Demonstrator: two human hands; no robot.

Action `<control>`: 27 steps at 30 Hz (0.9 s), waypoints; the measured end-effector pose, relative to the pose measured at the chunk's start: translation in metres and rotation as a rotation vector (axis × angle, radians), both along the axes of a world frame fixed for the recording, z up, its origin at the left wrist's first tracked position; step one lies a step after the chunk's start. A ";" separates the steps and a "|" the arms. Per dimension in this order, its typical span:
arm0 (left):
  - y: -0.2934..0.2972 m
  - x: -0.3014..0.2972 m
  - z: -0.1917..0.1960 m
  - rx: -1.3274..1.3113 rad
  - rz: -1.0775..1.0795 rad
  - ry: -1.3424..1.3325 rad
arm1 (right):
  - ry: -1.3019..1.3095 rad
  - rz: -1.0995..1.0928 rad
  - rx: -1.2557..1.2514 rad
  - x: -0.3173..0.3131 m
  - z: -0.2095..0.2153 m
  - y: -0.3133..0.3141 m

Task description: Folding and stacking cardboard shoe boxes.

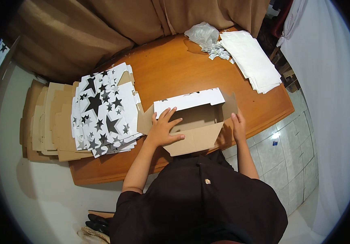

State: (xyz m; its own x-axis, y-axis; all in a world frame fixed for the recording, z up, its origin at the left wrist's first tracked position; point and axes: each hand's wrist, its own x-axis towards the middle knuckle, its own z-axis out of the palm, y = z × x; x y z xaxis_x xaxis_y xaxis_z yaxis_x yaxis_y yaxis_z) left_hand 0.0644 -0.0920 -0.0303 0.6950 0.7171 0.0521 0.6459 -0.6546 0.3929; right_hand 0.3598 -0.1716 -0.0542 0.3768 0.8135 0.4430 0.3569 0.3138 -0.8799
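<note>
A part-folded cardboard box (195, 140) stands at the front edge of the wooden table, its inside plain brown and its far panel white with a few dark star prints. Its side flaps stick out, and a brown front flap leans toward me. My left hand (164, 129) lies across the box's left end with the fingers spread, the thumb pointing over the front flap. At the right end, my right hand (239, 125) pinches the edge of the side flap between thumb and fingers; part of those fingers is hidden.
Left of the box lies a stack of flat star-printed cardboard sheets (97, 110), with plain brown flat cardboard (57, 122) beside it. White paper sheets (250, 61) and a clear plastic bag (203, 34) with small silvery pieces sit at the table's far right. Brown curtains (73, 32) hang behind.
</note>
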 end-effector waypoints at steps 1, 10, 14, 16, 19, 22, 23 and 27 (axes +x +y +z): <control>0.000 0.001 0.000 -0.017 -0.001 -0.029 | 0.198 -0.025 -0.133 0.003 -0.001 -0.001; 0.005 -0.001 -0.002 0.040 0.180 -0.086 | -0.082 -0.229 -0.168 -0.012 -0.003 0.001; 0.015 -0.008 -0.001 0.056 0.218 -0.140 | -0.632 -0.250 -0.023 -0.013 -0.006 -0.002; 0.019 -0.011 0.003 0.013 0.181 -0.113 | -0.662 -0.255 0.006 -0.010 -0.009 -0.004; 0.019 -0.006 0.013 0.012 0.142 -0.040 | -0.728 -0.132 -0.053 -0.013 0.001 -0.003; 0.012 -0.001 0.019 0.135 0.128 -0.016 | -0.779 0.165 -0.297 -0.024 0.024 0.004; 0.011 0.000 0.023 0.220 0.111 -0.042 | -0.794 0.329 -0.452 -0.026 0.028 0.006; -0.003 -0.005 0.060 0.305 0.112 -0.256 | -0.735 0.348 -0.585 -0.023 0.020 0.006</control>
State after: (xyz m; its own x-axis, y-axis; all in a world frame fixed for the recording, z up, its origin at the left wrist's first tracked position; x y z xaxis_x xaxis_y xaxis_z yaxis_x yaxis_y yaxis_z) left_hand 0.0595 -0.0951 0.0295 0.5505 0.7127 0.4347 0.6267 -0.6968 0.3488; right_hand 0.3372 -0.1656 -0.0337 -0.1301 0.9909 -0.0345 0.8447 0.0925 -0.5271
